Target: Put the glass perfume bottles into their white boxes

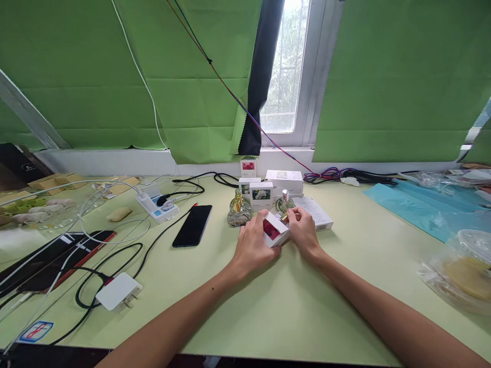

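Observation:
My left hand (253, 243) is wrapped round a small white box (276, 235) with a red rose picture, held tilted above the table. At the box's far end, my right hand (303, 227) pinches a small gold-coloured piece (284, 217), perhaps a bottle's cap or neck; whether a bottle is below it is hidden. Just beyond my left hand stand glass perfume bottles (238, 212) with gold tops. Another bottle with a silver cap (285, 197) is behind the box. White boxes with white flower pictures (262, 195) stand behind, and a flat white box (314, 212) lies beside my right hand.
A black phone (192, 226) lies left of my hands. Further left are a power strip (157, 204), a white charger (118, 291) and tangled cables. Blue plastic sheets (414, 204) and a bagged round container (464, 271) lie at right. Green curtains (199, 76) hang behind the table.

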Demonstrator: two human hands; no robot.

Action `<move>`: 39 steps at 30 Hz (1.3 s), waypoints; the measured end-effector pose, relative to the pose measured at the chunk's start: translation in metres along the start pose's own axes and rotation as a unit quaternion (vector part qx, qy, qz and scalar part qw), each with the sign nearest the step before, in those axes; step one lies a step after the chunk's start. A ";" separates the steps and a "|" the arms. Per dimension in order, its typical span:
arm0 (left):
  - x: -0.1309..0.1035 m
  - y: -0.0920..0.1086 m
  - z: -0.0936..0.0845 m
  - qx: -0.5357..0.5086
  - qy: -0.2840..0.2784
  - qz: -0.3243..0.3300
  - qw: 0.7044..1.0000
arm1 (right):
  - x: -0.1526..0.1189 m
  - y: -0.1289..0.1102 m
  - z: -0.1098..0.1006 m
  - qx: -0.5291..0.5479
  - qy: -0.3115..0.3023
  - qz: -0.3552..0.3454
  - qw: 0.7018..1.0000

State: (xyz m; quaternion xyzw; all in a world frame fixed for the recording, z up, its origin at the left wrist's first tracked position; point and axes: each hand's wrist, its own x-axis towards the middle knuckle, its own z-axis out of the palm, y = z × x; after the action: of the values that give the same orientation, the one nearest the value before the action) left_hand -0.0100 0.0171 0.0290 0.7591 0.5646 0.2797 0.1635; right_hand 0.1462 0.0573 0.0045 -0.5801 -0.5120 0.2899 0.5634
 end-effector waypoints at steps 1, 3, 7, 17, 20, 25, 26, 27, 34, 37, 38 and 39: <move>0.000 0.000 0.000 0.000 0.001 0.002 1.000 | 0.000 0.000 0.000 -0.002 -0.001 0.000 1.000; 0.000 0.000 0.000 0.001 0.002 0.003 1.000 | 0.000 -0.001 0.000 -0.006 -0.004 0.000 1.000; 0.001 0.000 0.000 0.003 0.002 0.003 1.000 | 0.000 0.000 0.000 -0.012 -0.006 -0.001 1.000; 0.000 0.000 0.000 0.008 0.003 0.002 1.000 | 0.000 0.004 0.001 0.003 -0.015 -0.009 1.000; 0.001 0.000 0.000 0.009 0.004 0.004 1.000 | -0.001 0.002 0.000 -0.004 -0.012 -0.010 1.000; 0.001 0.001 0.000 0.011 0.004 -0.001 1.000 | -0.001 0.001 0.000 -0.008 -0.015 -0.011 1.000; 0.001 0.001 0.000 0.011 0.004 0.000 1.000 | -0.001 0.000 0.000 -0.007 -0.016 -0.011 1.000; 0.001 0.001 0.000 0.011 0.004 0.001 1.000 | -0.001 0.000 0.000 -0.006 -0.018 -0.011 1.000; 0.001 0.000 0.001 0.008 0.010 0.008 1.000 | -0.004 -0.001 0.002 0.002 -0.031 -0.017 0.999; 0.001 0.000 0.001 0.009 0.010 0.009 1.000 | -0.003 -0.001 0.002 0.003 -0.032 -0.018 0.999; 0.001 0.000 0.001 0.009 0.009 0.008 1.000 | -0.003 0.000 0.002 0.002 -0.032 -0.018 0.999; 0.001 0.000 0.000 0.009 0.008 0.007 1.000 | -0.003 0.000 0.002 0.002 -0.032 -0.017 0.999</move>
State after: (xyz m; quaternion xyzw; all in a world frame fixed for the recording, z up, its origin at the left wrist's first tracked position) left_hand -0.0092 0.0181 0.0292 0.7621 0.5634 0.2815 0.1502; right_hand 0.1433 0.0551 0.0038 -0.5609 -0.5388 0.2999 0.5525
